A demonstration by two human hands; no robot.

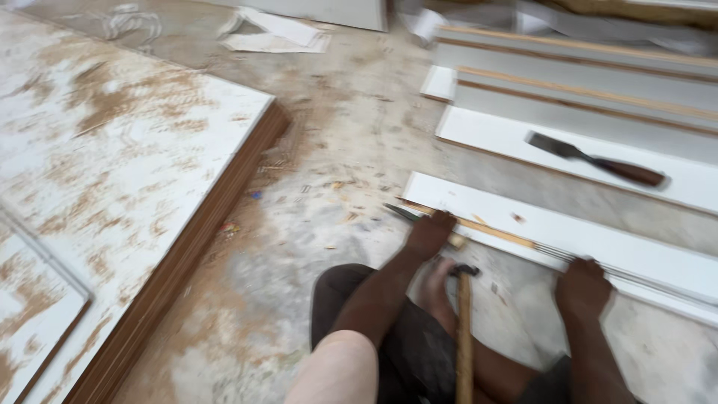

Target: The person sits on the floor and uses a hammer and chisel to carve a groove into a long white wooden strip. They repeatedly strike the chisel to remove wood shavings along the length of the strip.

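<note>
Knee [338, 370] at bottom edge, pale trouser leg, dark cloth behind it. Hammer [464, 337] stands just right of it, wooden handle up toward the camera, head down on the floor by a bare foot [437, 288]. Neither hand is on the hammer.

Left hand [430, 233] is pressed down on the near end of a white board [568, 232], fingers curled over a thin wooden strip [493, 232] that runs along the board's near edge. Looks like it pins the strip; can't tell if it actually grasps it. A dark pointed tool tip [400, 212] sticks out left of that hand; blurred, can't tell what it is or whether the hand holds it.

Right hand [582, 286] is farther along the same board, fingers hooked over the near edge, gripping the edge.

Board lies flat on the concrete floor [336, 142], angled away to the right.

Beyond it: more white boards [523, 138], a chisel [594, 159] with a brown handle lying on one of them, well apart from both hands.

Left: stack of white-faced sheets [127, 172], brown edges, dusted with sawdust. Shavings scattered on the floor between stack and board.
</note>
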